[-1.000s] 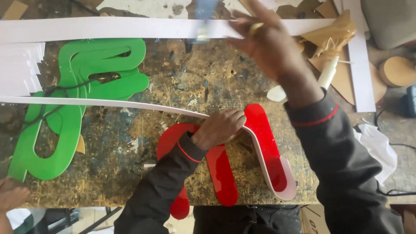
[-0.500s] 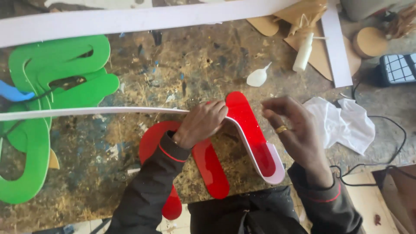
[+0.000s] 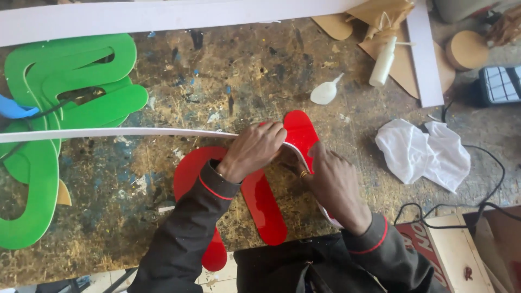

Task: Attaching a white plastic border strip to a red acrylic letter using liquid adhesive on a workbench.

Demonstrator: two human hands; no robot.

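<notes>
A red acrylic letter shape [image 3: 263, 203] lies flat on the stained wooden bench [image 3: 239, 70]. A long white strip [image 3: 108, 132] runs in from the left and bends around the red shape's upper edge. My left hand [image 3: 253, 150] presses the strip against that edge with fingers closed over it. My right hand [image 3: 332, 182], a ring on one finger, rests on the right side of the red shape, holding the strip along its rim. Both sleeves are dark with red cuffs.
Big green acrylic shapes [image 3: 59, 103] lie at the left, with a blue object [image 3: 13, 108] at the edge. A wide white board [image 3: 163, 15] crosses the top. A white glue bottle [image 3: 382, 61], a small white cap [image 3: 324, 93], a crumpled white cloth [image 3: 423, 152] and a black cable [image 3: 477, 179] sit at the right.
My right hand came down from the top of the bench and landed on the red shape's right side. My left hand stayed on the strip.
</notes>
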